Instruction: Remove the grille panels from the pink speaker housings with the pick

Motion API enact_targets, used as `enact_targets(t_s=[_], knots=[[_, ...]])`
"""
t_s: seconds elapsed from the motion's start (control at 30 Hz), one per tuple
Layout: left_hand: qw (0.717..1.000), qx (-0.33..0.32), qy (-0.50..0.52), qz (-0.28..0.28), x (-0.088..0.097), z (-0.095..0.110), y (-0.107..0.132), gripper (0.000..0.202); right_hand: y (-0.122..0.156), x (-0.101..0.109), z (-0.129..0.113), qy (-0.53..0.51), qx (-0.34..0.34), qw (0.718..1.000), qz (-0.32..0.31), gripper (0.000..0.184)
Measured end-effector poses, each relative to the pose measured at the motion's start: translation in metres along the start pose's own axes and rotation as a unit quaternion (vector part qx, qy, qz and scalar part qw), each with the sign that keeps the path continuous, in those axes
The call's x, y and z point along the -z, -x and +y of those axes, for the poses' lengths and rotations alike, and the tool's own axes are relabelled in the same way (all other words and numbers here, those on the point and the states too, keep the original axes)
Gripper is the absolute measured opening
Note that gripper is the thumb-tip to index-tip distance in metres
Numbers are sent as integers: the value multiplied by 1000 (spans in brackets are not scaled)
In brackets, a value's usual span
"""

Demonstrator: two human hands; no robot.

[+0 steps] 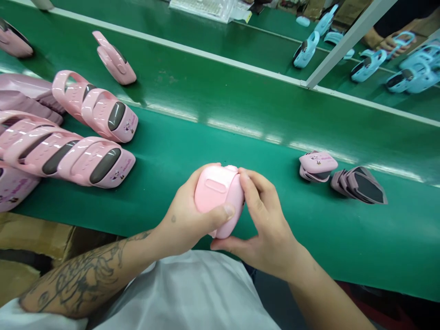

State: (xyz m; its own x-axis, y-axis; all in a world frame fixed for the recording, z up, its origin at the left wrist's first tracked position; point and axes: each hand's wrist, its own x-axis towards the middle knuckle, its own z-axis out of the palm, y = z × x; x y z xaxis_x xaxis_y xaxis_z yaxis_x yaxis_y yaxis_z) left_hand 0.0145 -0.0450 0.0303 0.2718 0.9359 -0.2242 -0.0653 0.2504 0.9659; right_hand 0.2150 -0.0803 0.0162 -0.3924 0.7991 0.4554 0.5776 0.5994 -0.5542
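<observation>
Green conveyor belt [220, 137] runs beneath my grip. Both hands clasp a pink plastic case [216, 195] just above the belt's near edge: my left hand [190, 213] cups it, thumb across its face, and my right hand [263, 215] curls around its far side. Its long axis runs about 12-to-6. More pink cases [92, 137] crowd 10 o'clock; two others [318, 166] lie well apart at 3.
</observation>
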Motion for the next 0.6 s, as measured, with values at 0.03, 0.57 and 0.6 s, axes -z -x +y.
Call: enact_targets(t_s=[0.03,0.57,0.6], knots=[[1000,-7,-10,-9,3,1,1,84,0,0,-1,-1,6,1000,0,121],[999,-6,38,-2,4,-2,12,86,-2,-1,-7,20,58,998,22,114],[999,-7,38,-1,4,-2,12,86,-2,0,-7,22,58,998,19,114]])
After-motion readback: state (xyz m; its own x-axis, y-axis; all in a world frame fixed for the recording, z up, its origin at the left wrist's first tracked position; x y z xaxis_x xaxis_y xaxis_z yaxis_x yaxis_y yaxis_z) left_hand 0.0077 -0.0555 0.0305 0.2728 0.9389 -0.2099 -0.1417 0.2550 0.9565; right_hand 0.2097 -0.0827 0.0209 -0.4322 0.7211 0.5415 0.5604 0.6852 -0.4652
